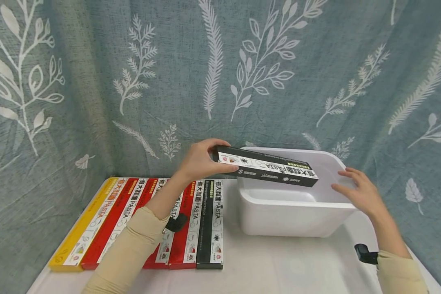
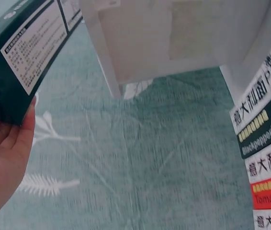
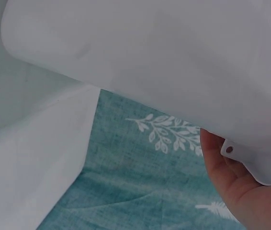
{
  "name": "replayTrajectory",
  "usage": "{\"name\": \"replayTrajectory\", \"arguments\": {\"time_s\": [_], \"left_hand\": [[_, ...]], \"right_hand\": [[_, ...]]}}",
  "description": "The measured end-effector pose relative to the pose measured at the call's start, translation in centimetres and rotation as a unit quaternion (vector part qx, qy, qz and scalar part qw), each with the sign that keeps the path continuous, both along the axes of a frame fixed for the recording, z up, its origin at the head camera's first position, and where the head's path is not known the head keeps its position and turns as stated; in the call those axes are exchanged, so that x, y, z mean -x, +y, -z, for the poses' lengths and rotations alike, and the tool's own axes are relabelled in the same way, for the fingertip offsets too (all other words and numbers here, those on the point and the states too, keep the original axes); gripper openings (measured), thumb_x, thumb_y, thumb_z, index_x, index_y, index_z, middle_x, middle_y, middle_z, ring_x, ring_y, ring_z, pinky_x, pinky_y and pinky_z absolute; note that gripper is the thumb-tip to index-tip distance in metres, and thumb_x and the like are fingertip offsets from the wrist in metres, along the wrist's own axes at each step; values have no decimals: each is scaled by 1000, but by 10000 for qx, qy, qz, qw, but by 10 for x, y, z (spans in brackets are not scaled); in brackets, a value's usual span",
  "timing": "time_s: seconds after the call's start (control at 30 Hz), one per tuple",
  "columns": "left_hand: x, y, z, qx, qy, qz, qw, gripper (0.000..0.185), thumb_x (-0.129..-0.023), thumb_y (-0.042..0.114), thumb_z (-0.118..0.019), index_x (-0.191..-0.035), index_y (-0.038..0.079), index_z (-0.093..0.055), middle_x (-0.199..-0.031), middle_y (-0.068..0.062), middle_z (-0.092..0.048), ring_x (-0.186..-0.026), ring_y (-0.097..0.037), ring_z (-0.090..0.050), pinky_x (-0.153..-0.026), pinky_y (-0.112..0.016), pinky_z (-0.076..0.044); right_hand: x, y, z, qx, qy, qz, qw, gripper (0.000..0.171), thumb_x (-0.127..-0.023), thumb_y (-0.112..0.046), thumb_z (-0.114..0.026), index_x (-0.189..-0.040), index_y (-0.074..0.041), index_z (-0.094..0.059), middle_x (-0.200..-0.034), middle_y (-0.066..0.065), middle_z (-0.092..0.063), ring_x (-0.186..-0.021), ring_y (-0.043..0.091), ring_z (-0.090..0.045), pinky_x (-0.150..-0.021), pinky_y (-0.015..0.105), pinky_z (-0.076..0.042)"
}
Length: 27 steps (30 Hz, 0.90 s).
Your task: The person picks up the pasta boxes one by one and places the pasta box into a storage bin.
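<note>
- Nearest in the head view, a white bench [image 1: 279,265] is seen, with two beige sleeves reaching in from below and a small black device worn at each wrist.
- On the left of the bench a row of long flat pasta boxes [image 1: 147,224] is laid side by side: one yellow, several red and white, one black box [image 1: 210,224] at the right end. "PASTA" is printed along their lids beside large Chinese characters.
- In the left wrist view more of the print is readable than from the head: "Blackpepperflavor" on the black lid and "Tomato s…" on a red one.
- The right hand [image 1: 360,192] is laid on the right rim of a white tub [image 1: 279,212], fingers relaxed and only lightly bent; in the right wrist view the tub's underside and rim fill the frame above the palm.
- A black pasta box [image 1: 266,166] is grasped at its left end by the left hand [image 1: 202,161] and held level above the tub's open top; its white panel of small print shows only in the left wrist view.
- Behind everything hangs a teal curtain [image 1: 220,73] patterned with white leaves.
</note>
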State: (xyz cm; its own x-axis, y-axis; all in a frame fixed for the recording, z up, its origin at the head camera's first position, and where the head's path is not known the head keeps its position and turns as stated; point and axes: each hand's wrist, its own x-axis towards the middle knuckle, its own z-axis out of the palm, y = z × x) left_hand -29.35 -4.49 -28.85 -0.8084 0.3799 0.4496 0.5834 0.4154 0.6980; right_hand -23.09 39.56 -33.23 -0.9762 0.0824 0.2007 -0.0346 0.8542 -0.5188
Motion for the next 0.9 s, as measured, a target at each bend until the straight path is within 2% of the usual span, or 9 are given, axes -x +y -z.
{"name": "replayTrajectory", "arguments": {"time_s": [0.2, 0.27, 0.4, 0.57, 0.9], "left_hand": [[11, 24, -7, 292, -168, -23, 9994, 61, -68, 46, -85, -120, 19, -66, -86, 1, -63, -75, -16, -56, -67, -34, -48], [15, 32, -10, 420, -171, -46, 9990, 61, -68, 46, -85, -120, 19, -66, -88, 2, -63, -77, -15, -57, -69, -34, -49], [21, 49, -13, 794, -72, 30, 9968, 63, -70, 46, -84, -121, 14, -67, -104, 0, -65, -90, -17, -59, -77, -34, -50], [27, 66, -12, 1266, -52, 89, 9919, 65, -70, 48, -82, -121, 12, -67, -117, -4, -64, -106, -21, -58, -85, -34, -49], [36, 91, -7, 2059, -53, 208, 9783, 70, -70, 48, -81, -124, 7, -64, -121, -7, -63, -105, -22, -60, -83, -32, -51]], "right_hand": [[0, -1, -1, -19, 64, -35, 10000, 67, -94, -41, -62, -138, 7, -46, -151, 31, -24, -133, 59, -20, -97, 75, -20], [0, -1, -2, -38, 87, -44, 9999, 66, -94, -41, -62, -137, 7, -47, -151, 31, -24, -133, 59, -20, -97, 75, -20], [0, -2, -3, -65, 80, -11, 9999, 65, -93, -41, -63, -136, 7, -48, -151, 31, -24, -133, 59, -21, -97, 75, -21], [1, -2, -4, 24, -98, -52, 9999, 68, -94, -43, -61, -138, 6, -46, -153, 30, -20, -134, 59, -18, -96, 75, -21], [0, 0, -4, 143, -265, -95, 9995, 70, -95, -45, -59, -141, 5, -44, -155, 29, -16, -135, 59, -14, -95, 76, -20]]}}
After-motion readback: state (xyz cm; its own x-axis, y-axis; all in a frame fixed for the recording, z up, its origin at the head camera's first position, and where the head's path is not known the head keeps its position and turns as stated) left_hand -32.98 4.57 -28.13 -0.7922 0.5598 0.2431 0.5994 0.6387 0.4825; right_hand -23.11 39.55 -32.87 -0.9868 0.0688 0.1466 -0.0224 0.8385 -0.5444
